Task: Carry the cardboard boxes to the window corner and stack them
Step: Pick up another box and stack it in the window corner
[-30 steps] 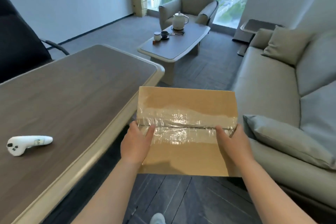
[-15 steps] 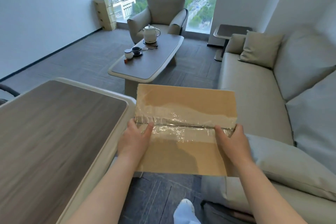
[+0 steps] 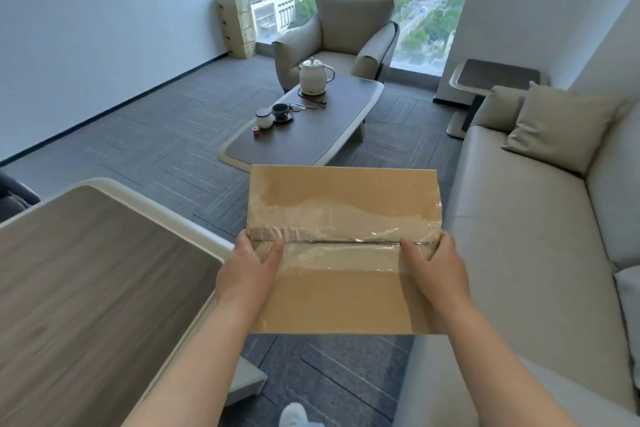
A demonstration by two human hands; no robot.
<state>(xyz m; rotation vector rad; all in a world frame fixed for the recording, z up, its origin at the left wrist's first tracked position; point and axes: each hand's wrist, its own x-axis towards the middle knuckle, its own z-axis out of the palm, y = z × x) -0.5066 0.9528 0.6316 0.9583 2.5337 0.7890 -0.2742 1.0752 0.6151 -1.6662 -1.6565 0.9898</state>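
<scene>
**A:** Where is the cardboard box (image 3: 346, 211) at this moment, and who holds it?

**B:** It is in the air, in front of the person's body, between the desk (image 3: 86, 270) and the sofa (image 3: 519, 253). The left hand (image 3: 247, 270) grips its left edge and the right hand (image 3: 436, 274) grips its right edge. Both thumbs (image 3: 273, 251) lie on top, on the shiny tape (image 3: 346, 236). The other fingers are hidden behind the sides of the box.

**A:** And the place where it must go?

**B:** The stack of boxes (image 3: 237, 26) stands far ahead on the left, in the corner where the wall meets the window. It is small in the view, so I cannot say surely how many boxes it has. It looks like about four.

**A:** What could go wrong from here?

**B:** I think of three things. The box hides the floor just before the feet, and the coffee table (image 3: 311, 146) with the kettle (image 3: 313, 76) stands right ahead. Walking straight could hit its near corner, so I judge the open carpet (image 3: 156, 121) on the left to be the safer way. Also, the thumbs press on smooth tape, so the box could slide if the grip becomes loose. And the stack seems tall and narrow. A box put on top off-centre could make it lean or fall.
</scene>
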